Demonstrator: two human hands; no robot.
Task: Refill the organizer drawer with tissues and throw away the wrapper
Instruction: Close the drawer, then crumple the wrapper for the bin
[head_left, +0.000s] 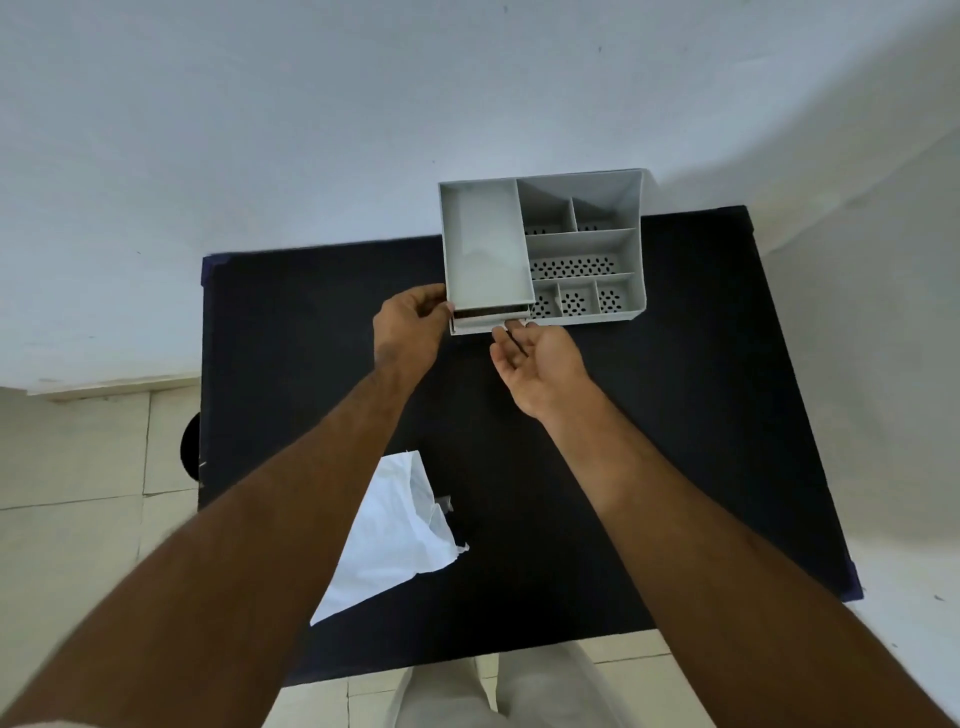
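Note:
A grey plastic organizer (582, 244) with several compartments stands at the far edge of the black table (675, 415). Its drawer (485, 322) at the front left is pulled out a little. My left hand (410, 327) grips the organizer's front left corner. My right hand (535, 364) is palm up, with its fingertips under the drawer's front edge. A white tissue pack in its wrapper (400, 530) lies on the table near me, partly hidden by my left forearm.
A white wall rises right behind the table. Tiled floor shows to the left and in front. A dark round object (189, 452) sits on the floor beside the table's left edge. My light trousers are at the bottom.

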